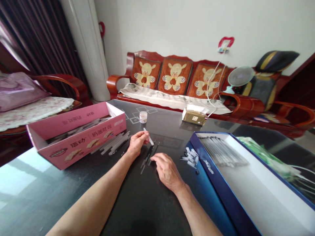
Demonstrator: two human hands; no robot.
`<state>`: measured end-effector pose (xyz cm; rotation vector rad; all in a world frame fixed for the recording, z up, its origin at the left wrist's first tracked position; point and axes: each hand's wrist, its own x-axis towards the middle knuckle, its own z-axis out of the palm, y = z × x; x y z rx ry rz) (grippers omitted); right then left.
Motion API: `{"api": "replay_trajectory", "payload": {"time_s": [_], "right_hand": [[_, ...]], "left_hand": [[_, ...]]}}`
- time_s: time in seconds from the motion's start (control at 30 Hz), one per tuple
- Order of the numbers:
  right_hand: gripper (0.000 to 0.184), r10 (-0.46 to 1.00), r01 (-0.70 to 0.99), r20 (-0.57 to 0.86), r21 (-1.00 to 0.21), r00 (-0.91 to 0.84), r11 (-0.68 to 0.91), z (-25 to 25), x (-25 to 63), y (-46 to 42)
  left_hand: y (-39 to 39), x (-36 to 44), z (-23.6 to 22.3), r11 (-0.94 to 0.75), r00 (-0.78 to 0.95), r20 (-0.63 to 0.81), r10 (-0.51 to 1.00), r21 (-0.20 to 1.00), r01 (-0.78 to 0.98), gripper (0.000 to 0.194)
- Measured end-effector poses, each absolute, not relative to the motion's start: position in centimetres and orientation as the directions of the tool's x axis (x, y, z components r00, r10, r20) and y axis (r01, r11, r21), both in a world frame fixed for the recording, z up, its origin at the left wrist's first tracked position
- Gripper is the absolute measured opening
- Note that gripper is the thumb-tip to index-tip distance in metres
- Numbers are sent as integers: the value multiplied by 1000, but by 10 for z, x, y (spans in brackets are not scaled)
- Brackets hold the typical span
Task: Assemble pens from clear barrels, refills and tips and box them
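Observation:
My left hand is closed in a pinch on a slim whitish tube, which looks like a pen barrel, held slanting above the table. Several thin dark sticks that look like pen refills lie on the dark table between my hands. My right hand rests low beside them, fingers loosely bent and thumb apart. Its fingertips reach the nearest refill; a firm grip on it is not visible. More translucent tubes lie left of my left hand. Small clear and black pieces, perhaps pen caps, are heaped to the right.
A pink box with tubes inside stands at the left. On the right, a blue box holds a row of grey pens, beside a green plastic bag. A small round tub and tissue box stand farther back.

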<state>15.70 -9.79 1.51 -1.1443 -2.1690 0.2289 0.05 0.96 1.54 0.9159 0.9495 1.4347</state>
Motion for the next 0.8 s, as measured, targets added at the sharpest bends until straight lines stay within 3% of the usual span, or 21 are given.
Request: {"api": "replay_trajectory", "payload": {"time_s": [0.33,0.43,0.5,0.57,0.63,0.7,0.8], "right_hand": [[22,799,687,436,-427,-414,588,13,159,-95],[15,804,705,410,-403,-430,583,15,162,-95],[14,805,727,399,-368,-439,579,17,163,-95],[13,803,749,403,-329,-439,575,17,163,-96],[11,798,764,421,-301,-430,570,17,162,-96],[8,785,764,457,-290,-418,576,16,160,-97],[10,742,744,570,-309,-353,592,17,158,-95]], "left_hand": [[8,2,15,52,134,6,991,902,-428,48],[9,4,11,-27,114,59,992,966,-258,53],[10,3,9,-136,54,136,989,991,3,46],[10,1,7,-257,12,270,963,901,350,36],[8,-2,8,-328,38,395,918,701,633,30],[3,-3,11,-346,97,449,888,515,784,27],[-6,0,18,-328,147,467,872,335,883,27]]}}
